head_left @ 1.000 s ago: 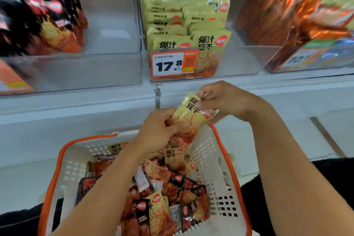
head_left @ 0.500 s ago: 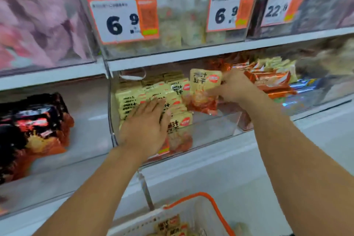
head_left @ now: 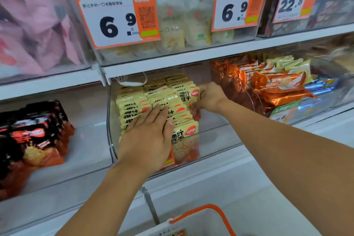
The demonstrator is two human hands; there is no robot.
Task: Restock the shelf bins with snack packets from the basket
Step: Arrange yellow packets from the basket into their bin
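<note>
A clear shelf bin (head_left: 216, 134) on the middle shelf holds rows of upright yellow snack packets (head_left: 134, 101). My left hand (head_left: 147, 138) lies flat on the front rows with its fingers straight, pressing the packets back. My right hand (head_left: 209, 96) grips one yellow packet (head_left: 188, 95) at the right end of the rows, inside the bin. Only the orange rim of the white basket (head_left: 208, 209) shows at the bottom edge; its contents are mostly out of view.
Black and red packets (head_left: 32, 136) fill the bin to the left. Orange foil packs (head_left: 277, 86) sit in the bin to the right. The upper shelf carries bins with price tags (head_left: 116, 19) reading 6.9 and 22.8. A metal divider post (head_left: 151, 205) stands below.
Both hands rose from the basket to the shelf bin. The right hand carried a yellow packet into the bin and lowered it beside the rows. The left hand let go and pressed on the rows.
</note>
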